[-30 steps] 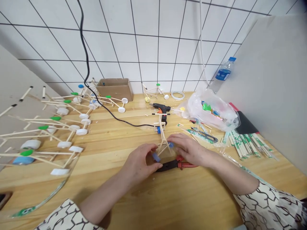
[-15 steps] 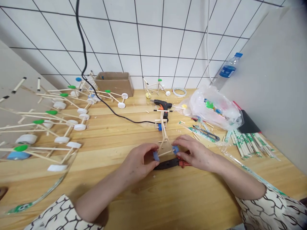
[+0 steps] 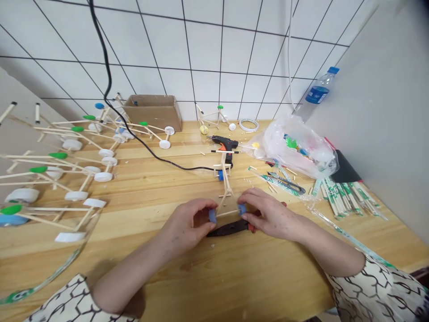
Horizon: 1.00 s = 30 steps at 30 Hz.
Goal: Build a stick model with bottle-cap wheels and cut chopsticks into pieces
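A small model of thin wooden sticks with blue bottle-cap wheels lies on the wooden table. My left hand pinches the left blue cap. My right hand pinches the right blue cap. A stick axle runs between the two caps. A third blue cap sits at the model's far end. Under my hands lie black pliers with red handles.
A black glue gun with its cable stands behind the model. Several finished stick models fill the left side. A cardboard box, a plastic bag of caps, scissors, wrapped chopsticks and a water bottle stand behind and right.
Both hands have shifted slightly while holding the two rear caps; the model now lies lower and flatter between them. The camera view has tilted a little.
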Motion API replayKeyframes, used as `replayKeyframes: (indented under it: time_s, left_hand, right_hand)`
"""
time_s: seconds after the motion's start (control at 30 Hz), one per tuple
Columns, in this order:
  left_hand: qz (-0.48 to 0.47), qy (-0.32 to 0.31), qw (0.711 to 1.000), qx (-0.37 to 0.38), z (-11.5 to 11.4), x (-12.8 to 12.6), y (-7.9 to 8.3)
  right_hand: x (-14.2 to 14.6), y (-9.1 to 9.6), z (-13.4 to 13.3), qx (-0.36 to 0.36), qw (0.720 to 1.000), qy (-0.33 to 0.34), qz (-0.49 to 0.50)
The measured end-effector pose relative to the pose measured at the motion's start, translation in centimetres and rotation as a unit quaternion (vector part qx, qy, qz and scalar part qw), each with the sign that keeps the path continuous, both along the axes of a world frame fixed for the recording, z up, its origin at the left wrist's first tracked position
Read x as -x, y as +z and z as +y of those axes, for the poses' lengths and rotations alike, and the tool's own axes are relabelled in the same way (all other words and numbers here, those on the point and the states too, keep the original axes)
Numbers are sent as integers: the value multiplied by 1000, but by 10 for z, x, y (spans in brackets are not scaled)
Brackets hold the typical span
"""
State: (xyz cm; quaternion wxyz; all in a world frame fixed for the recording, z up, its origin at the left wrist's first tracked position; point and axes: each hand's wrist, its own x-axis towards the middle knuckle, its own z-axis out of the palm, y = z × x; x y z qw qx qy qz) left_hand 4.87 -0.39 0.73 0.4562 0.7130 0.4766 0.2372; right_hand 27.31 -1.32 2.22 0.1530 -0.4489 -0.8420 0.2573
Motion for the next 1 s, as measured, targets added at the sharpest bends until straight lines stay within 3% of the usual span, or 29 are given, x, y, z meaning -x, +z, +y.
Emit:
replayKeyframes:
  time_s: [0.27,0.7,0.83,1.0]
  left_hand:
    - [19,-24,999,-35,0,1,0]
    - [4,-24,999,-27,1,1,1]
    - [-2,-30,1000,-10,2,1,1]
    - [-7,-39,999,-5,3,2,0]
  right_hand:
    - [-12,20,-9,90,991,-48,-87]
    - [-14,16,-29,97,987,-39,-125]
    - [-15,15,-28,108,990,-37,-85]
    - [-19,4,-22,146,987,-53,46]
